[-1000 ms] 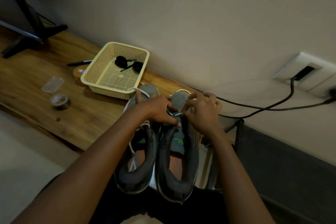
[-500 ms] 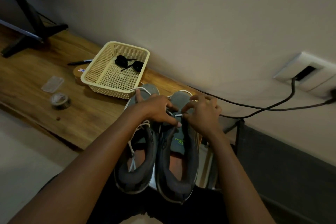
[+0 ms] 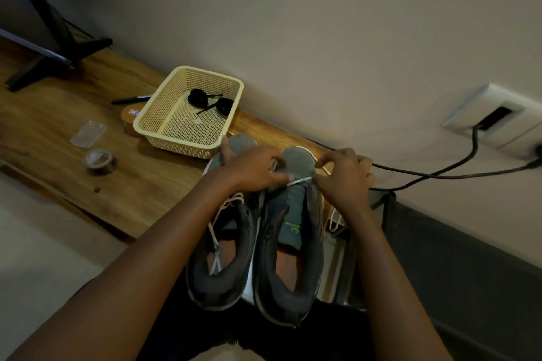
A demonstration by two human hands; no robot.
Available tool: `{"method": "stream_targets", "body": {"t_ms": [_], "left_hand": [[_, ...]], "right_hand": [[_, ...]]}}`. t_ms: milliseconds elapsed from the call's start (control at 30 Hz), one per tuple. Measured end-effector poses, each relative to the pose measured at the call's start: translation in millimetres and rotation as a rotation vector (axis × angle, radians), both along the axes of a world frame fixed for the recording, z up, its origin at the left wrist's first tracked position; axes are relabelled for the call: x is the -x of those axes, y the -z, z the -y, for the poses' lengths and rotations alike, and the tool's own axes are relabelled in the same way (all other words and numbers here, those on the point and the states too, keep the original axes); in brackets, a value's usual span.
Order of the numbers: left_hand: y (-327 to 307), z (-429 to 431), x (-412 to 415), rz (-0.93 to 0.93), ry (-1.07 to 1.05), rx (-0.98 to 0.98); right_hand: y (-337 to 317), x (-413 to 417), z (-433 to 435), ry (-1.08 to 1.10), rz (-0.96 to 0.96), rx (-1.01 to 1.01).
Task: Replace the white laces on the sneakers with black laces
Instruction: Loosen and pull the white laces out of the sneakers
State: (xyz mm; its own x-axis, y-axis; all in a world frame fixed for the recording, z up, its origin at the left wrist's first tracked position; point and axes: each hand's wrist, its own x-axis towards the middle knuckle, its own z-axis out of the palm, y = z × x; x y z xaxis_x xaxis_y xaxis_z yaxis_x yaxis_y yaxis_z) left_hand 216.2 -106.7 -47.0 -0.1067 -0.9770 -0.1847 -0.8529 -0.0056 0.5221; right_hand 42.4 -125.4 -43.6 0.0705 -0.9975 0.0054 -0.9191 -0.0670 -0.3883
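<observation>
Pinching a taut white lace (image 3: 302, 181) between left hand (image 3: 252, 168) and right hand (image 3: 344, 179), both curled, over the right sneaker (image 3: 289, 293) just in front of the basket (image 3: 179, 147). Judging it early: left sneaker (image 3: 234, 272) carrying white lacing (image 3: 217, 231), 2 black laces (image 3: 196, 97) lying coiled inside the basket, unthreaded.

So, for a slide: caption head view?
Left hand and right hand hold a white lace over sneakers; black laces in basket.
</observation>
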Motion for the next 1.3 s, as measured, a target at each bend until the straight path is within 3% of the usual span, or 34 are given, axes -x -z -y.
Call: {"method": "stream_targets", "body": {"t_ms": [67,133,333,633,800,1000,1200,1300], "left_hand": [[-3,0,-1,-0.006,-0.12,0.232],[-10,-4,3,0.031,-0.144,0.322],[-10,-14,26,0.323,0.012,0.044],[-8,-10,24,0.256,-0.038,-0.007],[-8,-9,20,0.224,-0.021,-0.013],[-8,-11,20,0.217,-0.004,-0.011],[-10,-11,22,0.214,-0.034,-0.036],[-9,-13,22,0.204,-0.055,-0.017]], "right_hand": [[-1,-3,-2,-0.106,-0.018,-0.026],[-1,-7,-4,-0.17,-0.09,-0.046],[5,-14,-6,-0.205,-0.141,-0.01],[5,-1,-2,-0.046,-0.087,0.04],[4,-7,-3,-0.147,-0.005,-0.025],[8,-12,-6,-0.192,-0.081,-0.003],[3,-2,-3,-0.004,-0.036,0.067],[4,-2,-2,-0.015,-0.041,0.01]]}}
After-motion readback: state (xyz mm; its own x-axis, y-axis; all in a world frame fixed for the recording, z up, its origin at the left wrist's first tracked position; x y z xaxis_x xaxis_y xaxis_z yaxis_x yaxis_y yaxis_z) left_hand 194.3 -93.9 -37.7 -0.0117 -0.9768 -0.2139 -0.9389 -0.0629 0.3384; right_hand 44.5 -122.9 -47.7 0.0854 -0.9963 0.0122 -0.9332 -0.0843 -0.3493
